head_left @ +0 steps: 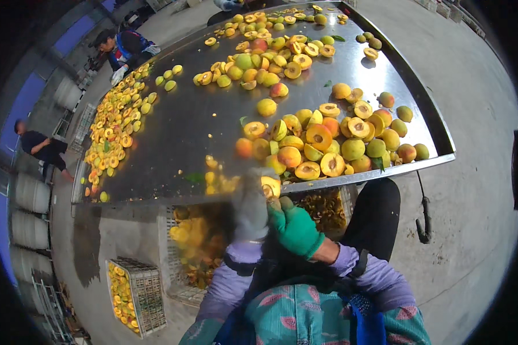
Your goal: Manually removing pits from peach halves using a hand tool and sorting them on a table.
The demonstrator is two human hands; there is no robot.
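Note:
In front of the table's near edge, my right hand wears a green glove with bare fingertips. Its fingers are closed at a cut yellow peach, whose pale orange flesh shows. Close against its left side is my left hand, in a grey glove; motion smears its fingers, so its grip cannot be made out. Just beyond, a pile of whole and halved peaches lies on the metal table, several halves with pits or hollows showing. A blurred cluster of yellow pieces is left of my hands.
Below the near edge stand a crate of peach pieces and a container of brownish scraps. Another filled crate sits on the floor at left. More peaches cover the table's left side, where a co-worker leans in. Someone sits farther left.

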